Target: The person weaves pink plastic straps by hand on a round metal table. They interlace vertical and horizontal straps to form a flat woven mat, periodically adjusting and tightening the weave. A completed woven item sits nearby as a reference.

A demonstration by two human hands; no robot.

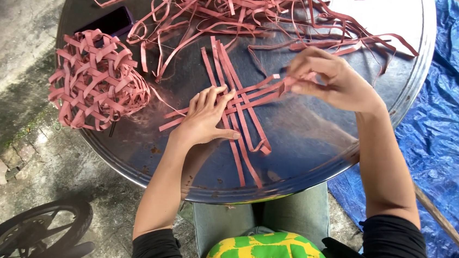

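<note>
Left hand (207,116) presses flat on crossed pink strips (242,105); right hand (329,79) pinches one strip end, on round metal worktop (315,146) over concrete floor (14,24).

free: bare tray (315,146) near edge | blocked: strip pile (249,10) far, woven ball (97,80) left

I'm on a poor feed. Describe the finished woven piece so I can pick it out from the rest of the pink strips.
Start at the round metal table. On its left edge, left of the left hand, sits the woven basket. Unlike the loose strips at the top and the flat crossed strips under the hands, it is a rounded open-lattice shape.
</note>
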